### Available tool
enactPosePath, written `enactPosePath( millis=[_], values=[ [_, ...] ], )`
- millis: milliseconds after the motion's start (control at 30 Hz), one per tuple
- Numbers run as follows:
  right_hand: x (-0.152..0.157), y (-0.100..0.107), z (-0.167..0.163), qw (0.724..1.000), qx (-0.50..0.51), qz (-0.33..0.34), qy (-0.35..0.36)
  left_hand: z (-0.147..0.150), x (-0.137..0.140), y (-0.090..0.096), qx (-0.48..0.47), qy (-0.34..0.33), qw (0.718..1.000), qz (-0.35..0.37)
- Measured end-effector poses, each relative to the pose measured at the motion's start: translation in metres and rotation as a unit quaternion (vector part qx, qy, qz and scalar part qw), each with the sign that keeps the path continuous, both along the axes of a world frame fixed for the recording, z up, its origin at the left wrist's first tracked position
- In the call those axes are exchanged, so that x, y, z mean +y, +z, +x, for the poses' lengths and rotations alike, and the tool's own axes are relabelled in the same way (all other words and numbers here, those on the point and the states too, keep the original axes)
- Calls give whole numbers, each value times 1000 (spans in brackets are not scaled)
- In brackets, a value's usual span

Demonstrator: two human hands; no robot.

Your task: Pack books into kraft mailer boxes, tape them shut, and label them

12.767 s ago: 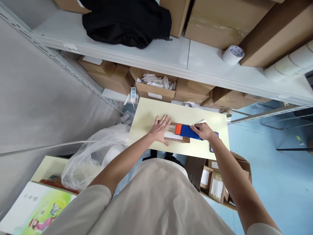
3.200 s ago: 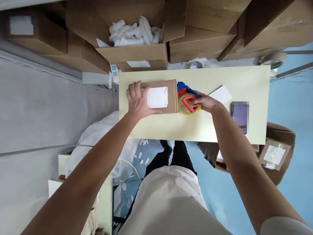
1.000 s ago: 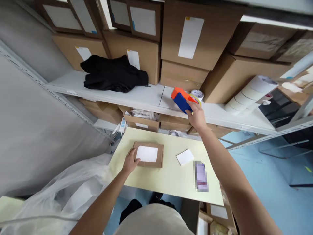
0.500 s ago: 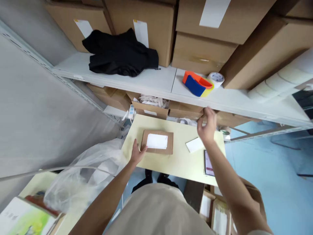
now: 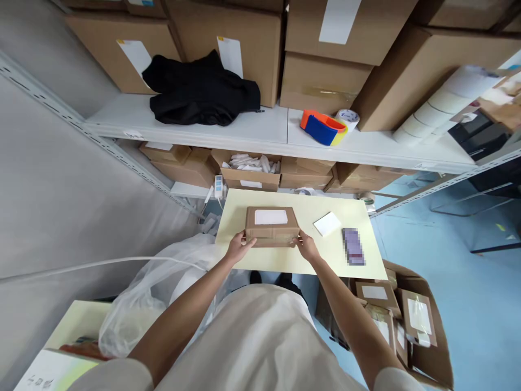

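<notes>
A brown cardboard box (image 5: pixel 271 234) with a white label (image 5: pixel 271 216) on its top is at the left-centre of the pale yellow table (image 5: pixel 325 258). Both hands grip it by its near corners. My left hand (image 5: pixel 239 247) has its fingers at the left side and the thumb on the near face. At the right near corner, my right hand (image 5: pixel 306 245) is closed on the same box. The box seems tilted with its near face showing; whether it touches the table I cannot tell. To the right lie a white pad (image 5: pixel 327 223) and a blurred-out phone (image 5: pixel 353 246).
A shelf (image 5: pixel 272 130) behind the table bears a black garment (image 5: pixel 203 89), large cartons (image 5: pixel 325 79), coloured bands (image 5: pixel 323 128) and tape rolls (image 5: pixel 448 106). Plastic film (image 5: pixel 138 304) hangs at the left. A big open carton of packed boxes (image 5: pixel 442 347) stands at the lower right.
My right hand has come down from near the shelf edge to the box's right corner. My left hand has closed on the left corner, and the near face now shows.
</notes>
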State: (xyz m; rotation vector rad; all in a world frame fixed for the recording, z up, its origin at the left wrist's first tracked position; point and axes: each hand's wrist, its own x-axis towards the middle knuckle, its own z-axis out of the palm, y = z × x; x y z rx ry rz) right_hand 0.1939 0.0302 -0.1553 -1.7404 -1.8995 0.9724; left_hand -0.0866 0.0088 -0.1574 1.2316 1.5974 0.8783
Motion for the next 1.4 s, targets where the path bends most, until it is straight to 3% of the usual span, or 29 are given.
enactPosePath(
  millis=[167,300,467,700,833,967,1133,1200,1400],
  values=[
    [-14,40,-2,987,-126,25,-94,4,4,33,175,-39,978,107],
    [-17,53,-6,974,-185,-3,-131,17,12,34,240,-63,962,115],
    [-13,45,-1,970,-178,-73,-150,32,22,15,240,-98,962,84],
    [-4,28,14,981,-113,-97,-125,31,29,3,220,-120,965,73],
    [-6,26,30,992,-59,-62,-89,27,28,4,211,-97,971,63],
    [-11,28,37,997,-52,-17,-56,34,26,10,199,-71,972,101],
    [-7,24,28,995,-51,-88,-3,47,25,13,175,-69,979,83],
    [-2,20,26,995,-53,-87,2,50,25,12,168,-54,982,73],
    [6,14,34,999,-33,8,11,53,20,6,140,-25,986,84]
  ],
)
